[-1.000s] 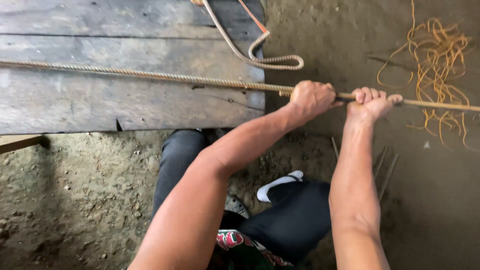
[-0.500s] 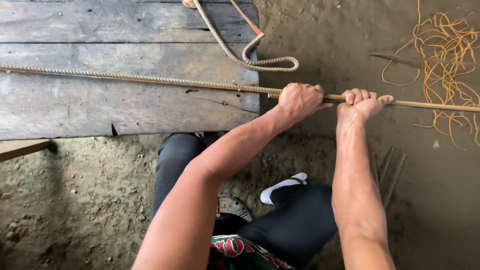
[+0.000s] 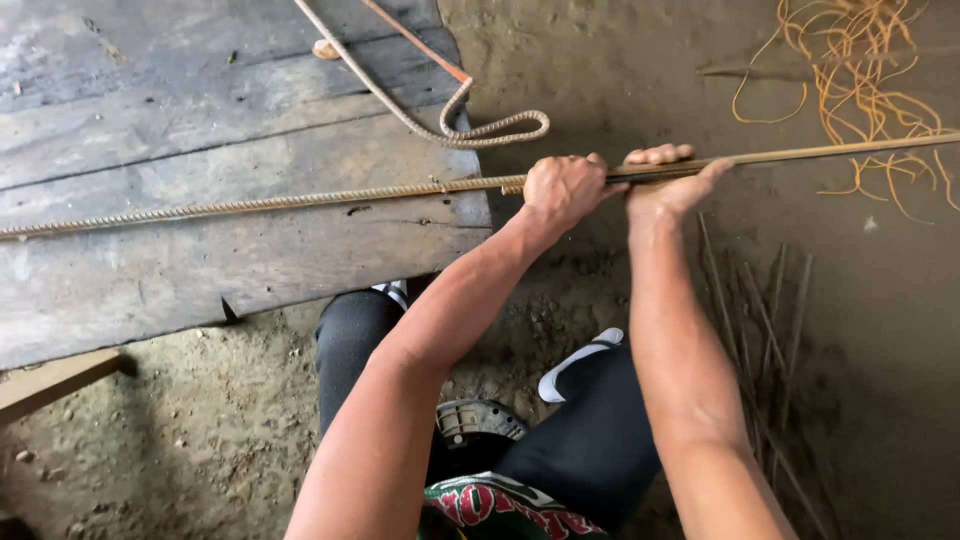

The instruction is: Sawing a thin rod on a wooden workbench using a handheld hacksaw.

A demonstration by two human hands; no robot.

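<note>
Gripping a long ribbed steel rod, my left hand is curled into a tight fist around it, knuckles up, forearm stretched out nearly straight from the lower middle of the view. Just to the right of that fist, almost touching it, my right hand sits on the same rod, thumb hooked under and fingers wrapped over the top, though they look looser, half lifted rather than fully clenched.

The rod is thin, rust-brown and spirally ridged. To the left of my hands it lies across a table of weathered grey planks, rough-grained, cracked and split at the near edge. To the right of my hands it runs on, smoother and paler, above bare ground of packed, crumbly dirt.

Beyond my left hand, a second ribbed rod bends into a narrow hook-shaped loop at the table's corner, and a slim straight bar with an orange tinge lies beside it. Beyond and to the right of my right hand, a tangle of thin orange wire sprawls on the dirt. Below my right forearm lies a loose bundle of dark, thin straight rods. Beneath both arms I see my knees in black trousers and one white-striped shoe.
</note>
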